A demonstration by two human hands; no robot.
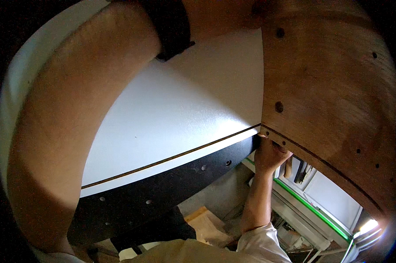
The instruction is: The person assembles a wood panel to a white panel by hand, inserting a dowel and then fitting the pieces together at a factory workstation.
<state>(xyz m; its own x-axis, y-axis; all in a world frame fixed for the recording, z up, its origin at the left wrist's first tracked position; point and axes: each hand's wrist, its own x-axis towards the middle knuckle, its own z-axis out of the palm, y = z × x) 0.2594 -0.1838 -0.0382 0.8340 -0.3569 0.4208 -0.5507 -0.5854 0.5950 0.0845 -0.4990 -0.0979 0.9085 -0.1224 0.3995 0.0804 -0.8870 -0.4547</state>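
Observation:
A white panel (176,122) with a dark groove along its near edge meets a brown wooden panel (320,74) with several round holes at a corner. My left arm curves up the left side, a black band on its wrist. At the top, my left hand (222,15) lies over the far part of the white panel, reaching toward the wooden one; its fingers are lost in shadow. Below the corner, my right hand (270,153) is closed against the underside of the panels' edge. Whatever it grips is hidden there.
A black board (163,199) with several holes runs beneath the white panel's near edge. Lower right stands a light-coloured bench or rack with a green edge strip (312,208), with tools beside it. A bright lamp (368,226) glows at the right, and a piece of cardboard (209,225) lies below.

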